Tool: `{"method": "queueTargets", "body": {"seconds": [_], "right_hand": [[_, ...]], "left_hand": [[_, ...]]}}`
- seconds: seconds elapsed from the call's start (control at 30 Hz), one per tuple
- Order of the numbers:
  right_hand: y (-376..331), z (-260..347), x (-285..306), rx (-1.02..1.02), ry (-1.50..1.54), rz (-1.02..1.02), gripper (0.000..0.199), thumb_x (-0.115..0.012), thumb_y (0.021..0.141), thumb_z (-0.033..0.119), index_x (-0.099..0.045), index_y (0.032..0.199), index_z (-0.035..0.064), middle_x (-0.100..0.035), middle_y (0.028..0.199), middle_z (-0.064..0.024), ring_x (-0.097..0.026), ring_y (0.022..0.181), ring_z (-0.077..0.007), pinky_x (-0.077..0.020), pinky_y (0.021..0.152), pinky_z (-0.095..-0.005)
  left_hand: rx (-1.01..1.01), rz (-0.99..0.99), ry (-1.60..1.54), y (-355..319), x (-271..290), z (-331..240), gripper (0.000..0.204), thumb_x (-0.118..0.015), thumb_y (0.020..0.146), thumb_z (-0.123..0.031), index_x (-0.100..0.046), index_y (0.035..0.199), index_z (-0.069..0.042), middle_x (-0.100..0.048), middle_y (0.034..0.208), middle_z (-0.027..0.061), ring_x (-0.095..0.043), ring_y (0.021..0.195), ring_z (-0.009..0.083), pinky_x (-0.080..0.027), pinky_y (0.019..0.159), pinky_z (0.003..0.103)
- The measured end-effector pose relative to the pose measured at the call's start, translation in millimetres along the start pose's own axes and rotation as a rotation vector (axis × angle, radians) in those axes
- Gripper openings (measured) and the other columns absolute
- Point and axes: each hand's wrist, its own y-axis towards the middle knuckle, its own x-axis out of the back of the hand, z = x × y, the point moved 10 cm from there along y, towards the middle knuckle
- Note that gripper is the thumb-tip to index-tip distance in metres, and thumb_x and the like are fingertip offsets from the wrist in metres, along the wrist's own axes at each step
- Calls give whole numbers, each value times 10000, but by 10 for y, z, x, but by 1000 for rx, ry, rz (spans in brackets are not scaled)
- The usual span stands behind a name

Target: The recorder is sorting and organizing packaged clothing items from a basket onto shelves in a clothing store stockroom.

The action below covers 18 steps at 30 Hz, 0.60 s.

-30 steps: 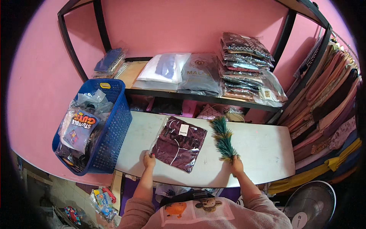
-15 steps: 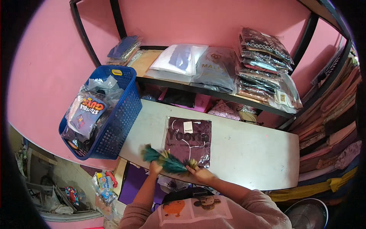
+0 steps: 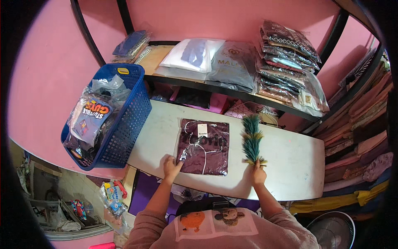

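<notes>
On the white table (image 3: 290, 166), near its front edge: left hand (image 3: 171, 165) lies flat, fingers spread open, pressing the lower left corner of the bag (image 3: 204, 146). The bag is clear plastic over a folded dark maroon garment, with a small white tag near its top edge. It lies flat, roughly mid-table, slightly left of centre.

Right hand (image 3: 258, 173) is closed around the handle of the duster (image 3: 252, 139). The duster stands with its green feathers, banded with yellow, pointing away from the person, just right of the bag and apart from it. Whether the feathers touch the table cannot be told.

Left of the table, touching its end: a blue basket (image 3: 128, 120) stuffed with packaged goods in clear wrap.

Behind the table, a low shelf (image 3: 157, 62) carries flat bagged garments, and at its right end a tall stack (image 3: 286, 54) of patterned bagged fabric. Pink wall (image 3: 232, 16) behind. Folded cloths (image 3: 360, 133) are piled at far right.
</notes>
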Motion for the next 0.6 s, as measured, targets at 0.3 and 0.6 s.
{"method": "queueTargets", "body": {"seconds": [0.3,0.6], "right_hand": [[-228,-88,227,38,121,7,628,-499,821,300,-299,1380,95,-553,1024,-258,-609,682,-397,-492,577,-482],[-258,-96,211,76,229,4,591,-523,782,245,-344,1314,58,-534,1045,-263,-596,746,-417,-489,623,-488]], "left_hand": [[311,347,-854,356,-164,-754,298,-596,700,-50,-612,994,-5,-635,804,49,-597,713,153,-475,659,282],[-608,241,91,-65,829,-2869,430,-645,660,-78,-597,1085,-35,-610,835,161,-624,767,276,-481,708,329]]}}
